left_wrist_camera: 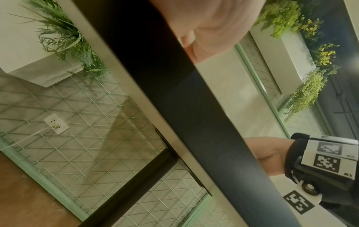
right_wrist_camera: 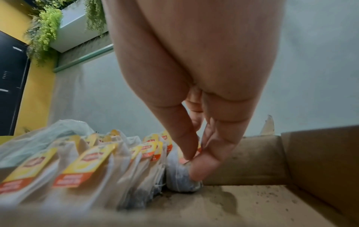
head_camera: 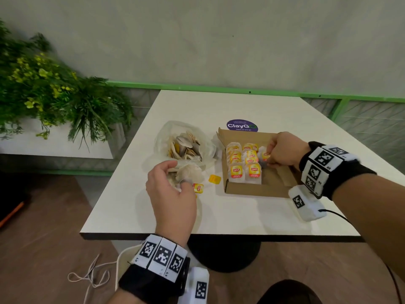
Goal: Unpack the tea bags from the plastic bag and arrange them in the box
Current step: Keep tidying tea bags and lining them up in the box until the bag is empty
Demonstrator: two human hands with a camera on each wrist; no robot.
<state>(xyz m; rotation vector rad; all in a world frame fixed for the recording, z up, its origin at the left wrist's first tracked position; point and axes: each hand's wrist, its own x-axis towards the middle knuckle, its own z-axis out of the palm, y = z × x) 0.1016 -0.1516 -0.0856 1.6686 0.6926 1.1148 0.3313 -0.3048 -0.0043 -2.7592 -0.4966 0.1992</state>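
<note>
While two rows of tea bags point(head_camera: 243, 163) already stand in the box point(head_camera: 274, 181) at centre right, your right hand point(head_camera: 282, 151) pinches another in; your left hand point(head_camera: 173, 189) grips loose ones, and the plastic bag point(head_camera: 184, 143) at centre remains part full.

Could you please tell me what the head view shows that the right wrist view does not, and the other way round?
Only the head view shows the left hand holding a tea bag, the loose yellow tag and the round sticker. Only the right wrist view shows dark crumbs on the box floor. Both show the right hand pinching a tea bag in the box, beside the rows.
</note>
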